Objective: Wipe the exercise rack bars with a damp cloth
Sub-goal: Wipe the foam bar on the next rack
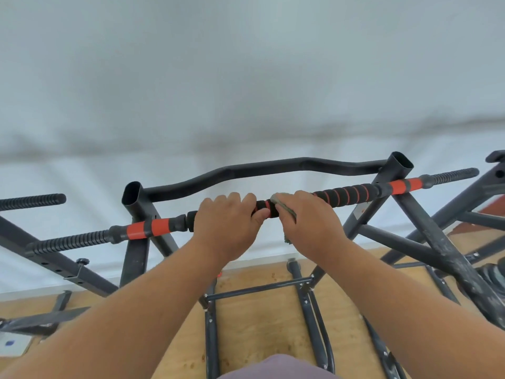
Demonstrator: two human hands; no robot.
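**A:** What is the head camera showing?

**B:** It is looking down over a black exercise rack (136, 231) standing on a wooden floor (262, 318), against a pale wall. A padded bar (344, 195), wrapped in black foam with an orange spiral and orange bands near each end, is lying across the rack's two uprights. A bent black crossbar (262, 169) is running behind it.

**B:** Both forearms are reaching up from the bottom edge. The left hand (226, 222) is curling its fingers over the top of the bar, thumb underneath, gripping it left of centre. It looks to be steadying the bar so it is not rolling under the wiping.

**A:** And the cloth?

**B:** The right hand (308, 222) is holding a greyish cloth (285, 207) against the bar, fingers folding over it. The cloth is peeking out at the fingertips and below the palm, so it seems to be wrapping the foam.

**A:** Where is that relative to the hands?

**B:** The cloth is sitting just right of the left hand, with a short stretch of foam showing between them. The long foam section is lying bare to the right.
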